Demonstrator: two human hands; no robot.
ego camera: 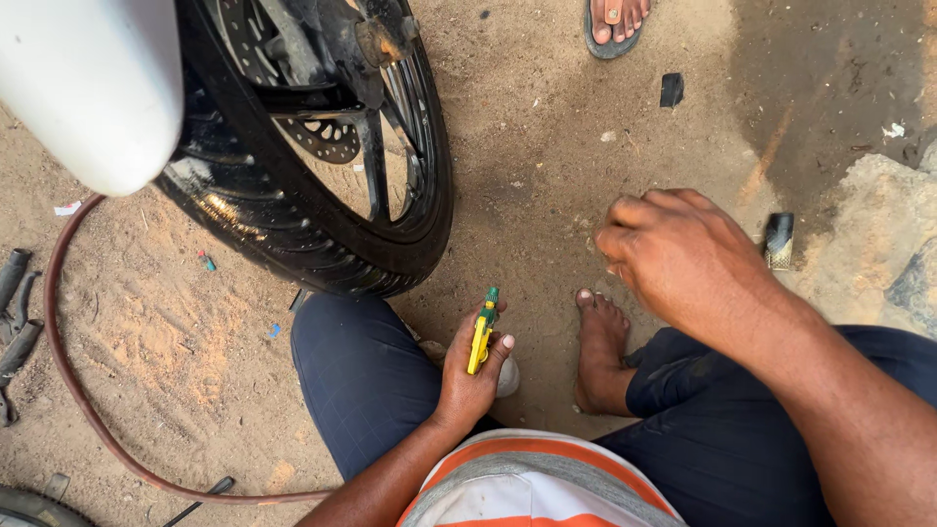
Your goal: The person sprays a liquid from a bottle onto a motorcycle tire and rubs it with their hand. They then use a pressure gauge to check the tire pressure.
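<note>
My left hand (470,376) sits low between my knees, shut on a small yellow and green tool (481,335) that points up toward the wheel. My right hand (673,252) hovers above the sandy ground to the right, fingers curled loosely inward, holding nothing. A black motorcycle wheel (322,156) with a glossy tyre and brake disc stands just ahead of my left knee. My bare foot (600,342) rests on the sand below my right hand.
A white mudguard (93,88) overhangs the wheel at top left. A reddish hose (73,381) curves across the sand at left, beside dark metal tools (15,312). Another person's sandalled foot (613,20) is at the top. A small dark cylinder (778,239) lies at right.
</note>
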